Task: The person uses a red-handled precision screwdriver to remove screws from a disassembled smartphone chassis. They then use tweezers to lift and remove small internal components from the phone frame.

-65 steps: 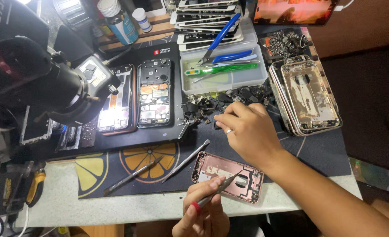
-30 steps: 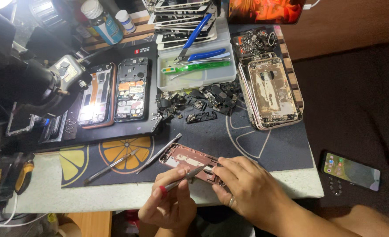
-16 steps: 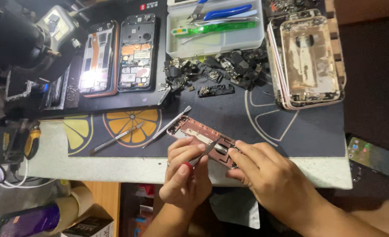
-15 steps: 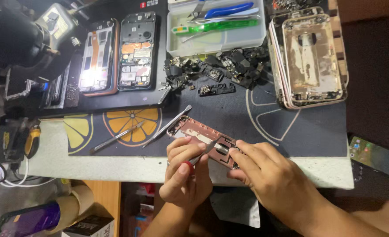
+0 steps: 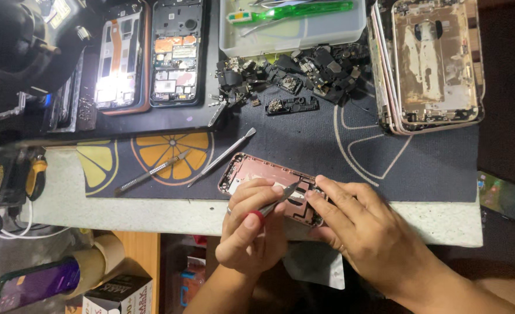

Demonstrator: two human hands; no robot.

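Our left hand (image 5: 251, 232) pinches tweezers (image 5: 278, 204), tips inside the pink housing (image 5: 257, 174) at the mat's near edge; our right hand (image 5: 356, 227) pins its end, fingertips closed. We should keep it steady, tips shallow.

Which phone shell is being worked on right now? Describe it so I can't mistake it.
On the dark mat, look at its near edge. The pink phone housing lies there alone under the left hand and right hand; the other housings sit stacked at the far right.
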